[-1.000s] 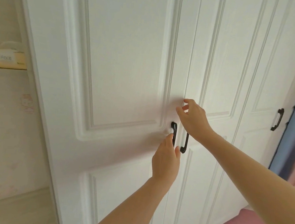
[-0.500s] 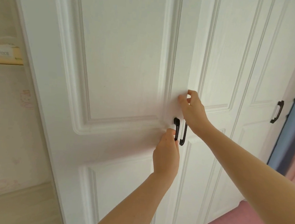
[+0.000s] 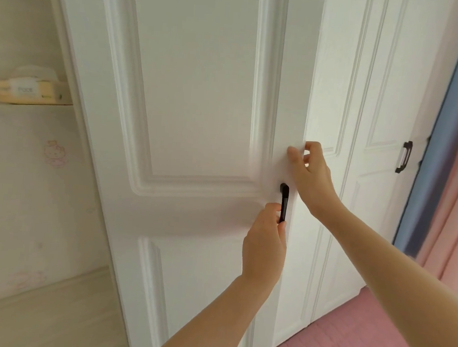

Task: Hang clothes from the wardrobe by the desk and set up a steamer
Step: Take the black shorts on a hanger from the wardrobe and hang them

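Observation:
The white wardrobe fills the view. My left hand [image 3: 264, 247] is shut on the lower part of the black handle [image 3: 284, 198] of its left door [image 3: 201, 89]. That door stands slightly out from the right door [image 3: 337, 72] and hides the gap between them. My right hand [image 3: 314, 177] is just above the handle at the left door's edge, thumb and forefinger apart, nothing visibly in it. No clothes or steamer are in view.
A further wardrobe door with a black handle [image 3: 403, 157] is at the right, next to a blue and pink curtain [image 3: 448, 163]. A pale shelf at the left holds a tissue pack [image 3: 28, 92]. Pink floor covering [image 3: 360, 334] lies below.
My left hand has closed on the left door's handle and the door has swung out a little, covering the right door's handle. My right hand has risen slightly along the door edge.

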A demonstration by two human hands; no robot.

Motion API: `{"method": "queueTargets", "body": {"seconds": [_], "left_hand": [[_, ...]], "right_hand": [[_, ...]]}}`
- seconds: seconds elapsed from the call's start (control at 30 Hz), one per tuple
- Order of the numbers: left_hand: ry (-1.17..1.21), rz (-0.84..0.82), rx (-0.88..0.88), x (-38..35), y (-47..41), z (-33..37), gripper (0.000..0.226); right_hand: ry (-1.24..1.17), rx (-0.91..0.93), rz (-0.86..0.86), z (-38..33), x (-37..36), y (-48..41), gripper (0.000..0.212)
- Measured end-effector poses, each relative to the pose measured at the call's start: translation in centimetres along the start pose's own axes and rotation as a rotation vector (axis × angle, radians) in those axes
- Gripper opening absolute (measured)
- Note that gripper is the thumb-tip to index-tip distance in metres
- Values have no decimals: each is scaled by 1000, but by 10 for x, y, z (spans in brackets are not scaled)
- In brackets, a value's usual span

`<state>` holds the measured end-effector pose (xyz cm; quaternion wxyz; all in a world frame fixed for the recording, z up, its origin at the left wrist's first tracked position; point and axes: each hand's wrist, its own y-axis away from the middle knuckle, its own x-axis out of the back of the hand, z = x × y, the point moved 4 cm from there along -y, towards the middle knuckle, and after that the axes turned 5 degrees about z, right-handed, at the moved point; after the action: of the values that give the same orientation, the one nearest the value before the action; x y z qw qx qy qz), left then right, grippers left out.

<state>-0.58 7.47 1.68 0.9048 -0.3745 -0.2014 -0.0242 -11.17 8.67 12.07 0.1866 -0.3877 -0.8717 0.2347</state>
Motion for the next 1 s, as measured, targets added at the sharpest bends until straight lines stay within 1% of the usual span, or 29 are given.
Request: {"method": "queueTargets", "body": {"seconds": [0.27, 0.57, 0.7, 0.83, 1.0], "left_hand": [[104, -51, -2, 40, 49, 24, 21], [177, -16, -32, 112, 117, 44, 21], [180, 30, -29, 156, 148, 47, 23], [196, 75, -2, 201, 175, 44, 25], [144, 137, 27, 250, 200, 36, 26]], "right_hand": [[62, 45, 57, -32, 31, 59, 30], [104, 126, 72, -86, 49, 148, 23], [114, 163, 25, -116, 47, 193, 20], [134, 212, -34, -146, 38, 236, 30], [184, 329, -103, -178, 16, 278, 36]]}}
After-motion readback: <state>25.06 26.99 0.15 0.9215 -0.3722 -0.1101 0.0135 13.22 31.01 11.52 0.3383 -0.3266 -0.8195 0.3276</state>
